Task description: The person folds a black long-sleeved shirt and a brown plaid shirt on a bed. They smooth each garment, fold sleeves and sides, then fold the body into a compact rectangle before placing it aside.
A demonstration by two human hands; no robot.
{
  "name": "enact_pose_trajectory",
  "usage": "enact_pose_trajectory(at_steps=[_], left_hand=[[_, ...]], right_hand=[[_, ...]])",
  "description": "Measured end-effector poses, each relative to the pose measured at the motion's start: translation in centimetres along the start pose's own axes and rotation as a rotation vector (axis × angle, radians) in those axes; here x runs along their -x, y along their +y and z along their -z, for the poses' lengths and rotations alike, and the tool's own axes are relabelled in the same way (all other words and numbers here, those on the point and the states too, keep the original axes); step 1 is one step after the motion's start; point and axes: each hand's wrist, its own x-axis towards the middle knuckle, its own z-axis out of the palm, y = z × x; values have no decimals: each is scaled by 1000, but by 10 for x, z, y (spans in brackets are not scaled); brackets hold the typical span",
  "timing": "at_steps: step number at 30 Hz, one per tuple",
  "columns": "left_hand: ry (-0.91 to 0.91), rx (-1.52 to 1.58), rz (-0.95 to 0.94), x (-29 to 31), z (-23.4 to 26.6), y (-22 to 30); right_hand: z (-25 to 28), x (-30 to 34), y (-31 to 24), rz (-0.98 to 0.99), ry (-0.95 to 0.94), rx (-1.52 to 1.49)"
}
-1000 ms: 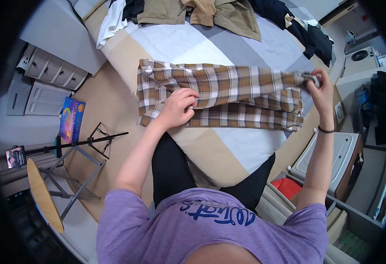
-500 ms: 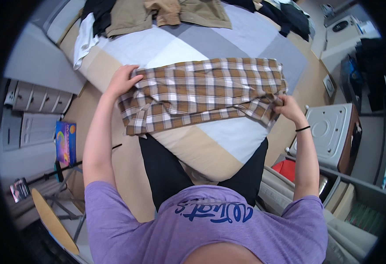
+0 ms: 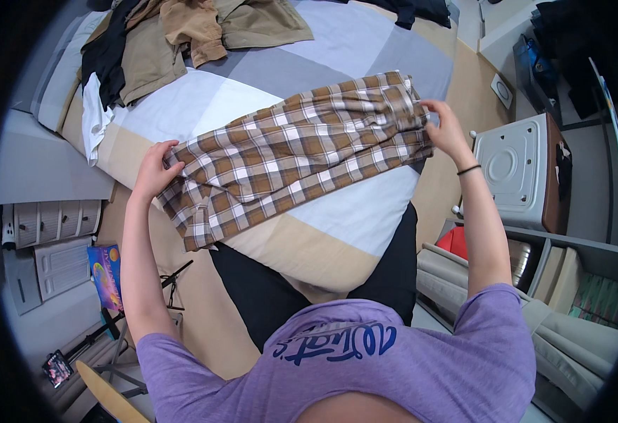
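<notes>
A brown, white and grey plaid shirt (image 3: pixel 288 151) lies folded into a long strip across the bed, with creases along its length. At its left end my left hand (image 3: pixel 155 170) is closed on the edge, thumb on top of the cloth. My right hand (image 3: pixel 447 130) holds the right end with curled fingers. The fabric beside those fingers is bunched and slightly smeared by motion. Both arms are stretched forward over the near corner of the bed, which lies between my legs.
The bed (image 3: pixel 351 211) has a grey, white and beige patchwork cover. Khaki and brown garments (image 3: pixel 267 25), dark clothes and a white cloth (image 3: pixel 94 120) lie along its far side. A white-topped cabinet (image 3: pixel 513 169) stands right; a colourful box (image 3: pixel 104 275) is left.
My right hand has shifted from the shirt's near right corner up along its right end. The shirt now slants up to the right, and the whole view has turned somewhat.
</notes>
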Motion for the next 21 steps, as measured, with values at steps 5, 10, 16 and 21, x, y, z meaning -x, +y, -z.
enact_pose_trajectory(at_steps=[5,10,16,21], left_hand=[[-20,90,129,-17,2,4],[-78,121,216,-17,3,-5],[-98,401,314,-7,9,-19],[-9,276,219,4,14,-23]], right_hand=[[-34,-67,8,-174,52,-259],[-46,-103,-5,-86,-235,338],[-42,-111,-2,95,-234,224],[-42,-117,6,-140,-389,33]])
